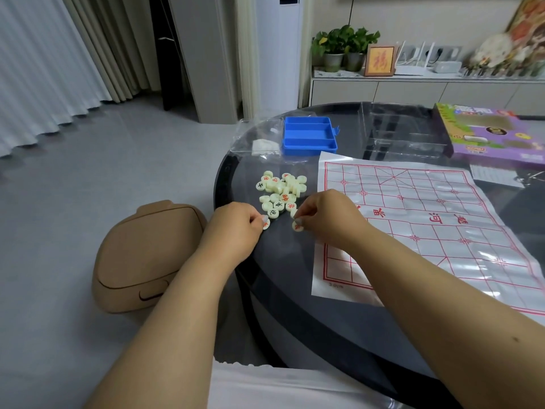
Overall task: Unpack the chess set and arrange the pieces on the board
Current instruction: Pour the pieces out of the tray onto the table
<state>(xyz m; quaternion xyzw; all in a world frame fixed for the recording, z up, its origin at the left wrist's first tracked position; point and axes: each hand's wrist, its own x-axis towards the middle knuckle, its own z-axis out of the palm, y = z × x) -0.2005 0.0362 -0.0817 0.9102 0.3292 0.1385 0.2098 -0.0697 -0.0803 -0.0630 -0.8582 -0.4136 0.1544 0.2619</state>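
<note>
Tabletop [295,290]: round, dark and glossy, filling the right half of the view; everything of the set lies on it.
Board [427,231]: a thin plastic sheet printed with a red grid and red characters, spread flat on the right part of the tabletop, creased from folding; no piece stands on it.
Game box [495,134]: purple and green, at the far right edge of the tabletop, beyond the board.
Clear lid [404,131]: a transparent plastic case part between the blue tray and the game box.
Blue tray [308,135]: three long compartments, all bare, just beyond the board's far left corner.
Plastic bag [259,140]: clear, crumpled, just left of the blue tray.
Pile of pieces [280,193]: cream discs with red or black characters, heaped loosely left of the board, between the blue tray and the hands.
Left hand [236,228]: fingers curled, pinching one red-marked piece [266,224] at the near edge of the pile.
Right hand [327,216]: fingers curled over the board's left edge, fingertips pinching another red-marked disc [298,226] just off the board.
Stool [144,255]: tan, rounded, on the floor left of the tabletop.
</note>
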